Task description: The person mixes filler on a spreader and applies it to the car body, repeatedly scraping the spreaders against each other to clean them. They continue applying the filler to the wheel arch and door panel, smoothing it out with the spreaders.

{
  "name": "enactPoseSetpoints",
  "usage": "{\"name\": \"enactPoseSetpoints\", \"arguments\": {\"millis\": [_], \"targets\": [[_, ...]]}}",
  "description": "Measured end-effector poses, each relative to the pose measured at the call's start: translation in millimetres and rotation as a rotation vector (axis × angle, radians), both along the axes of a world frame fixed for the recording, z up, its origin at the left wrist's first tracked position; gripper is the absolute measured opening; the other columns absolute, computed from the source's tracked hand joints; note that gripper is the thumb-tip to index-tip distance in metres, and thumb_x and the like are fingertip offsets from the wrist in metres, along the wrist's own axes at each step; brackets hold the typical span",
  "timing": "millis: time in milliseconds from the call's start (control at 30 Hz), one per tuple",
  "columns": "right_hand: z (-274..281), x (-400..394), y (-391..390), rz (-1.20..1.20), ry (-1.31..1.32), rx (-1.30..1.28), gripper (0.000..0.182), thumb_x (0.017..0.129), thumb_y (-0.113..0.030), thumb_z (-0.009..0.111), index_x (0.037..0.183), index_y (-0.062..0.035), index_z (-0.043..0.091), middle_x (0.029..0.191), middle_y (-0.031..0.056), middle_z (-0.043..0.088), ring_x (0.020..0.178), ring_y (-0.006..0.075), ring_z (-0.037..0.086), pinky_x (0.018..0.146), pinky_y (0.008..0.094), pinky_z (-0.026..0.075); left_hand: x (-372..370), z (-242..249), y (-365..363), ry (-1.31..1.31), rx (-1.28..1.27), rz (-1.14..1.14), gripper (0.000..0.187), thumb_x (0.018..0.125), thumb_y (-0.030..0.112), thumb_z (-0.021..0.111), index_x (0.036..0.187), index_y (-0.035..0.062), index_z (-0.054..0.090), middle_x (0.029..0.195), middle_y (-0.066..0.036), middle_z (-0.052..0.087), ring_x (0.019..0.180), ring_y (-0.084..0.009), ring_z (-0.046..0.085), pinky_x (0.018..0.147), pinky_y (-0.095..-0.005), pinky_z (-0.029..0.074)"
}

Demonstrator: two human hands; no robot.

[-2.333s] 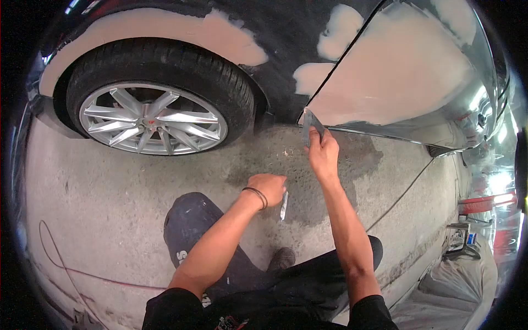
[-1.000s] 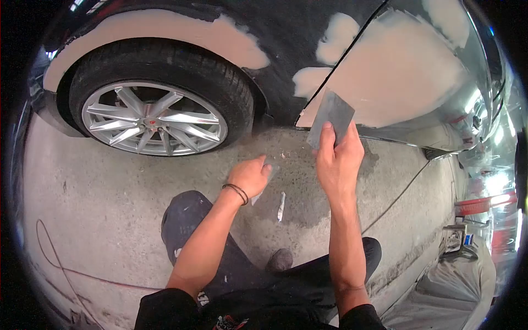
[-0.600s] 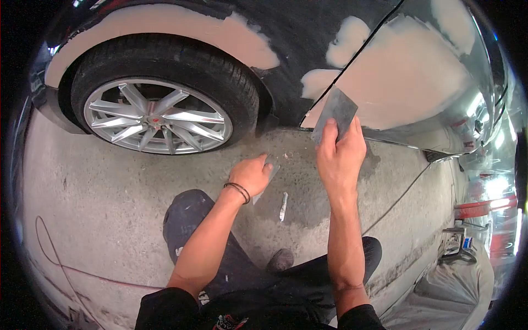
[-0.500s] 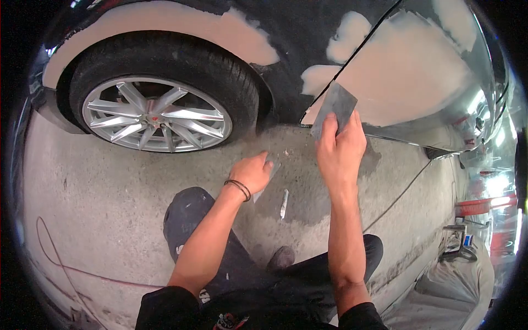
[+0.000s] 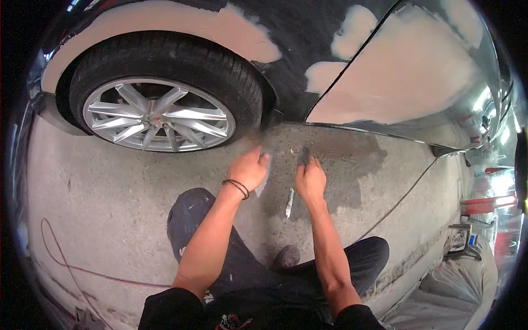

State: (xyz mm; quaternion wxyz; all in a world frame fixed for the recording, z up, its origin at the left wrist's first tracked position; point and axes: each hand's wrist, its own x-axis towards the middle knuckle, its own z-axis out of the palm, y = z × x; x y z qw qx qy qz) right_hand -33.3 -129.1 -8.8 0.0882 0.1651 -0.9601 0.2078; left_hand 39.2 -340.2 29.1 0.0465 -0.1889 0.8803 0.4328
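My left hand (image 5: pixel 247 169), with two dark bands at its wrist, is closed on a thin pale grey plate (image 5: pixel 263 184), seen nearly edge-on. To its right, my right hand (image 5: pixel 311 179) grips a dark grey body filler spreader (image 5: pixel 303 156), also turned nearly edge-on. Both hands are above the concrete floor, in front of the car, and a gap separates them. Pinkish filler covers much of the car door (image 5: pixel 393 71) and the wheel arch (image 5: pixel 181 19). On the floor between my forearms lies a squeezed tube (image 5: pixel 289 203).
A wheel (image 5: pixel 158 118) with silver spokes stands at left under the dark fender. A thin hose (image 5: pixel 104 278) loops over the floor at lower left, and a cable (image 5: pixel 401 195) runs at right. Plastic sheeting (image 5: pixel 456 286) and a red object (image 5: pixel 487 204) are at far right.
My right hand has come down and left from the door's lower edge with the spreader, toward my left hand. My left hand has hardly moved; the plate in it has tilted slightly.
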Motion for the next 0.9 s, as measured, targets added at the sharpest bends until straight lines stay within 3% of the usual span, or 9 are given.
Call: {"name": "enactPoseSetpoints", "arguments": {"millis": [100,133,233,267,333,500,633,833,900], "targets": [[8.8,2.3,32.0,0.014,-0.212,-0.266,0.041,0.103,-0.019,0.061,0.131,0.0100,0.064,0.114,0.0338,0.071,0.103,0.0478,0.073,0.086,0.0472,0.059,-10.4,-23.7,3.5,0.166,0.198,0.127,0.054,0.106,0.036,0.056,0.146,-0.0006,0.058,0.124,-0.031,0.070,0.119,-0.0473,0.066,0.102,-0.0525,0.052],[36.7,2.3,33.7,0.012,-0.299,-0.469,0.040,0.102,-0.022,0.066,0.129,0.0072,0.066,0.111,0.0253,0.076,0.098,0.0362,0.076,0.083,0.0410,0.059,-14.7,-37.8,8.6,0.296,0.338,0.185,0.053,0.106,0.035,0.060,0.146,0.0003,0.056,0.130,-0.026,0.071,0.119,-0.0429,0.069,0.102,-0.0509,0.053],[87.0,-8.1,52.4,-0.029,-0.753,-0.962,0.033,0.101,-0.021,0.071,0.126,0.0012,0.068,0.104,0.0081,0.077,0.089,0.0158,0.073,0.075,0.0373,0.060,-17.2,0.5,26.0,-0.069,1.082,0.486,0.056,0.106,0.034,0.066,0.151,0.0032,0.051,0.141,-0.016,0.068,0.122,-0.0316,0.069,0.101,-0.0485,0.055],[98.1,-7.8,54.4,-0.037,-0.814,-1.130,0.033,0.099,-0.020,0.073,0.126,-0.0024,0.068,0.102,0.0031,0.076,0.082,0.0113,0.071,0.065,0.0335,0.057,-17.0,0.5,27.7,-0.038,1.260,0.368,0.061,0.106,0.034,0.067,0.154,0.0039,0.047,0.144,-0.013,0.065,0.124,-0.0281,0.068,0.101,-0.0475,0.055],[115.8,-11.1,73.5,-0.023,-1.011,-1.045,0.036,0.099,-0.022,0.073,0.128,-0.0015,0.067,0.102,0.0034,0.076,0.082,0.0128,0.071,0.062,0.0338,0.057,-13.4,-1.3,31.0,0.014,1.605,0.121,0.070,0.105,0.033,0.070,0.161,0.0055,0.039,0.151,-0.008,0.060,0.128,-0.0213,0.064,0.102,-0.0454,0.056],[92.5,-22.1,135.6,-0.072,-1.070,-0.815,0.041,0.099,-0.026,0.072,0.132,-0.0018,0.064,0.101,0.0032,0.074,0.083,0.0141,0.072,0.060,0.0330,0.056,-2.9,10.5,30.7,0.043,1.504,0.361,0.070,0.104,0.032,0.073,0.160,0.0049,0.041,0.146,-0.007,0.061,0.126,-0.0190,0.064,0.101,-0.0400,0.055],[68.4,-16.2,137.1,-0.360,-0.930,-1.125,0.050,0.106,-0.034,0.066,0.141,0.0006,0.056,0.121,0.0091,0.070,0.100,0.0194,0.071,0.067,0.0375,0.062,2.8,16.4,39.5,0.015,1.126,0.570,0.056,0.103,0.023,0.071,0.151,0.0028,0.050,0.140,-0.007,0.064,0.122,-0.0197,0.066,0.100,-0.0388,0.055],[74.6,-3.3,96.5,-0.304,-0.889,-1.400,0.040,0.104,-0.024,0.071,0.135,-0.0032,0.058,0.118,0.0062,0.071,0.098,0.0170,0.073,0.066,0.0329,0.065,12.5,-12.6,41.0,0.184,0.778,0.330,0.055,0.097,0.013,0.069,0.148,0.0013,0.050,0.129,-0.009,0.068,0.120,-0.0215,0.066,0.100,-0.0382,0.054],[79.1,2.3,91.2,-0.304,-0.907,-1.432,0.041,0.101,-0.023,0.074,0.134,-0.0040,0.058,0.117,0.0060,0.072,0.096,0.0171,0.074,0.065,0.0332,0.065,18.0,3.4,51.7,0.155,0.850,0.380,0.055,0.097,0.014,0.072,0.146,0.0017,0.051,0.129,-0.009,0.067,0.120,-0.0223,0.065,0.101,-0.0396,0.053]]}}
